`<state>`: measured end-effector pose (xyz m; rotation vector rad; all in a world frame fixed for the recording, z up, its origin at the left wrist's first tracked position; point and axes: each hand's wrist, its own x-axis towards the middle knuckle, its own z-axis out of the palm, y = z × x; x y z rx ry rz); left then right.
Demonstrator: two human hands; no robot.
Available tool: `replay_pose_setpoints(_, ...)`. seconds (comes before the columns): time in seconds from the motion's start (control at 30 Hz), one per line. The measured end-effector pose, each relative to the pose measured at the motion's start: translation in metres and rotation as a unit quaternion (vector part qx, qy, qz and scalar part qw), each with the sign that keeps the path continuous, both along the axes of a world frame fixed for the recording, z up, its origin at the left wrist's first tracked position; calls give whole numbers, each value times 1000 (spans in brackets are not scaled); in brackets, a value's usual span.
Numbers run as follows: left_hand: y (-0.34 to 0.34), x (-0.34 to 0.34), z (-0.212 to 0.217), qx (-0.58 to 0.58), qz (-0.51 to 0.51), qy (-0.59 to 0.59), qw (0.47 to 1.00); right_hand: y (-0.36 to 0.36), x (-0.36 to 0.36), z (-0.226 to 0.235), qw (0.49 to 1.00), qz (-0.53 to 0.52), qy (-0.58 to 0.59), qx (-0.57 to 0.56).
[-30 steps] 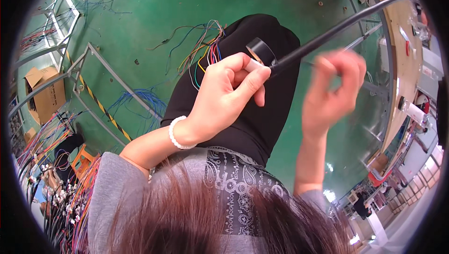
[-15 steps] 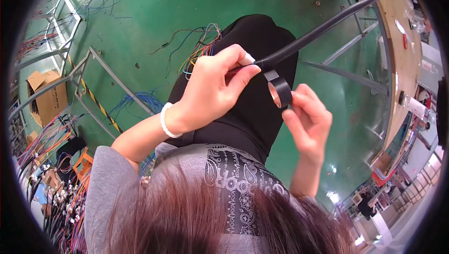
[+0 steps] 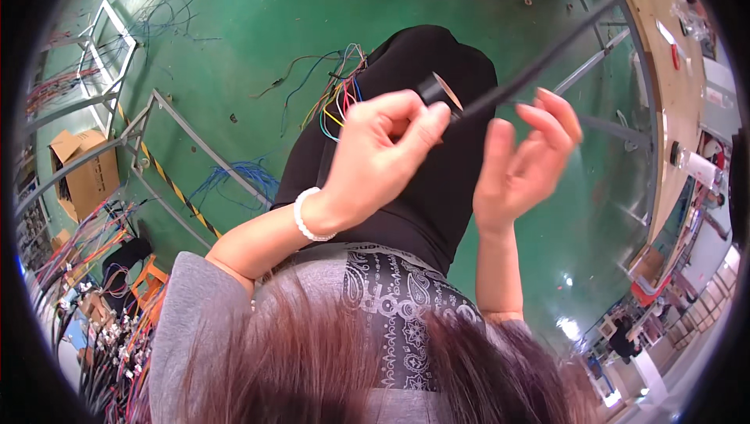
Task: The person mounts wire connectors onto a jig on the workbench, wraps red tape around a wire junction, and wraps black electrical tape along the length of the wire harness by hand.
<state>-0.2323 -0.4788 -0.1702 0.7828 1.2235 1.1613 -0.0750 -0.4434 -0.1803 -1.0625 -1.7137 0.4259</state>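
My left hand (image 3: 391, 151), with a white beaded bracelet on its wrist, is closed on the end of a black sleeved cable (image 3: 539, 61). Loose coloured wires (image 3: 340, 100) come out past its far side over my left thigh. A roll of black tape (image 3: 441, 90) sits against the cable just beyond my left fingertips; part of it is hidden by the hand. My right hand (image 3: 527, 160) is apart from cable and roll, to their right. Its fingers are spread, slightly blurred, with nothing in them.
The cable runs up to a wooden workbench (image 3: 662, 96) at the right, where red-handled scissors (image 3: 673, 53) lie. Metal frames (image 3: 207, 147) and a cardboard box (image 3: 87, 174) stand at the left, above a heap of coloured wires (image 3: 101, 330). Blue wire scraps (image 3: 242, 178) lie on the green floor.
My right hand has let go of the tape roll and moved right and up, opening. The roll has gone from below the cable to its far side, by my left fingers.
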Motion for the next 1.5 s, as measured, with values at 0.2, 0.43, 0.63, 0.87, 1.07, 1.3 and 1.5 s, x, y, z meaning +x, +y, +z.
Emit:
replay_pose_setpoints(0.2,7,-12,5,-45,-15,-73,996,10,1,-30,857,236,306,-339)
replay_pose_setpoints(0.43,7,-16,7,-45,-59,-64,995,19,-9,-50,851,313,284,-312)
replay_pose_setpoints(0.63,-8,-35,-16,42,-107,94,989,-33,12,-6,942,152,14,-298)
replay_pose_setpoints(0.87,-27,1,-25,267,18,353,897,10,-33,68,958,180,-194,-110)
replay_pose_setpoints(1.07,-19,1,-12,99,78,108,986,-8,-2,18,965,36,112,-236)
replay_pose_setpoints(1.3,-9,-3,10,62,47,21,997,-5,10,-33,945,223,-10,-240)
replay_pose_setpoints(1.5,-13,-6,9,-6,14,-55,998,8,5,-17,893,207,203,-343)
